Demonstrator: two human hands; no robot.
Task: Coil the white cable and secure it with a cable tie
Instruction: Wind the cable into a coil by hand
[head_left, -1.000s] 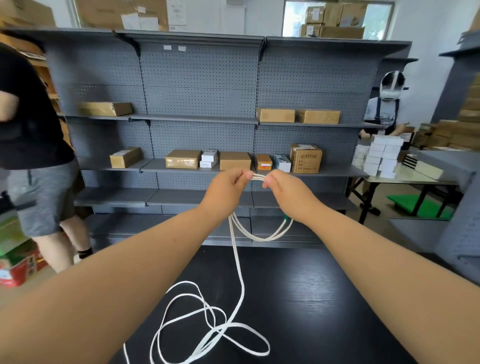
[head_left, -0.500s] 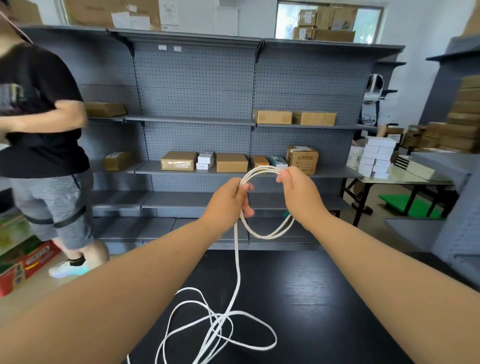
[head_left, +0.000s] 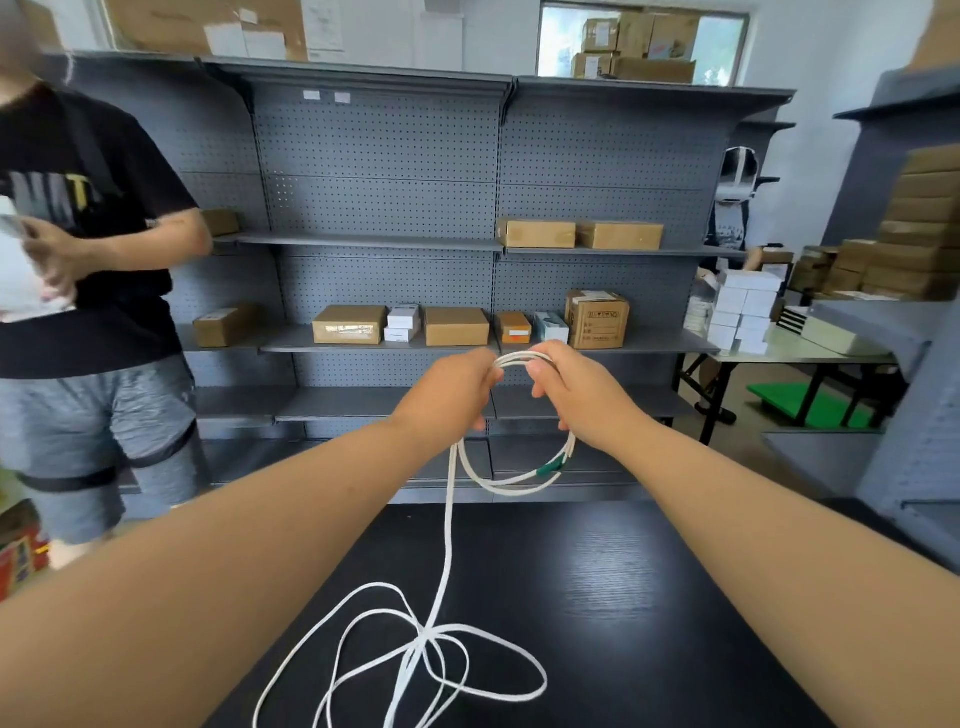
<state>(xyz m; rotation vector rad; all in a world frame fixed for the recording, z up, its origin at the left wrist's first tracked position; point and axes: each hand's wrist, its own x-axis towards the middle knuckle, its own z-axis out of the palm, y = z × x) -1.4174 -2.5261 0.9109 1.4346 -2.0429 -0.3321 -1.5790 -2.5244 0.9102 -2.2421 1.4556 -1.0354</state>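
The black tabletop (head_left: 649, 597) fills the bottom of the frame. Most of the cable (head_left: 447, 545) lies there in loose loops. One strand runs straight up to a small ring in the middle of the frame. The left hand (head_left: 447, 387) and right hand (head_left: 584, 397) both pinch the ring's top with curled fingers (head_left: 541, 373). The strand hangs under the left hand, so that hand is nearer to it.

Left hand (head_left: 452, 387), right hand (head_left: 576, 395) drawn closer atop white cable (head_left: 511, 480) coil.
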